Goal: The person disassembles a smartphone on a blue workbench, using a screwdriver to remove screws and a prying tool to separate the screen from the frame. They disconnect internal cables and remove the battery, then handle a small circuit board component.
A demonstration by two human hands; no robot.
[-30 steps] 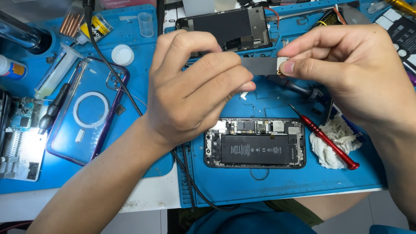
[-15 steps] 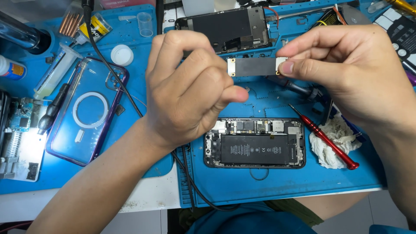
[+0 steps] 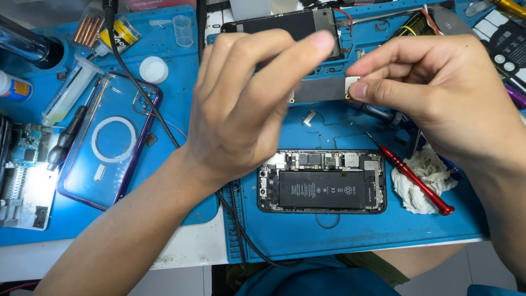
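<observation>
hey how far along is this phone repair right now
Done: the phone lies opened on the blue mat, battery and boards exposed. In hand: the right hand pinches a small dark flat part by its end, the left hand at its other end, above the phone. Left: the phone is not yet closed; the red screwdriver lies beside it.

I had only one view, from the camera worn on the head, and it looked steeply down and forward onto the bench from close above. Both hands filled the upper middle: the left hand (image 3: 246, 109) rose from the lower left corner, the right hand (image 3: 444, 93) came in from the right edge. Below the fingers (image 3: 307, 52) lay the opened phone (image 3: 322, 182) on the blue mat (image 3: 339, 235); left of them sat the clear phone case (image 3: 107, 140). The near table edge ran along the bottom.
</observation>
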